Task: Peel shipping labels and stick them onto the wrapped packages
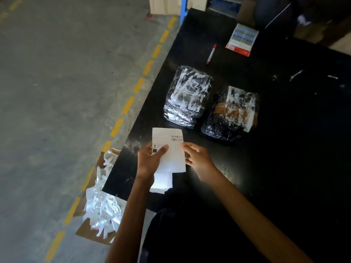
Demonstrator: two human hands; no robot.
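A white shipping label [171, 149] with barcodes is held above the black table's near left corner. My left hand [150, 160] grips its left edge, thumb lying across the face. My right hand [197, 158] pinches the right edge with its fingertips. Below the label a small stack of more white labels [161, 182] lies on the table. Two clear-wrapped packages sit further in: a dark one [188, 95] on the left and one with brown and dark contents [231, 112] on the right, which carries a white slip at its top.
A red marker [211, 54] and a flat colourful box [242, 39] lie at the far side of the black table [284, 130]. A cardboard box of crumpled white backing paper [102, 207] stands on the floor by the table's left edge. A yellow dashed line crosses the concrete floor.
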